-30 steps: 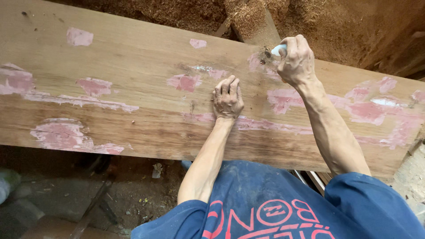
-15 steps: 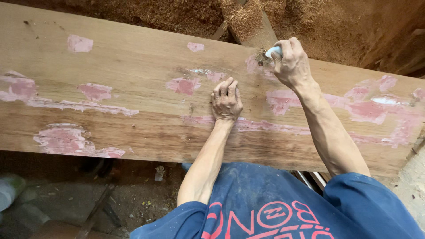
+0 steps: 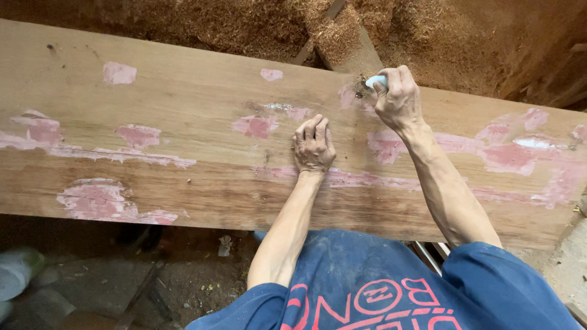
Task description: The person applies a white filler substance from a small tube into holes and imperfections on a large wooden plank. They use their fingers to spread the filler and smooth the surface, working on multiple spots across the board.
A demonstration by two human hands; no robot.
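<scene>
head view: wide wooden plank (image 3: pixel 183 98) with pink filler patches (image 3: pixel 98 198) spanning the frame; left hand (image 3: pixel 313 145) at centre pressing on it, fingers curled narrow, holding nothing; right hand (image 3: pixel 398 98) at upper right gripping a pale blue tool (image 3: pixel 375 80), its tip touching the plank's far edge; sawdust (image 3: pixel 244 27) lying beyond.

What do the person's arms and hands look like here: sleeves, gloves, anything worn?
Both hands are bare: no gloves, rings or watch show on the left hand or the right hand. The forearms are uncovered too, lean and sinewy. Short dark blue sleeves end above the elbows; they belong to a blue T-shirt with red lettering on the chest and pale dusty smudges. No cables or straps.
</scene>
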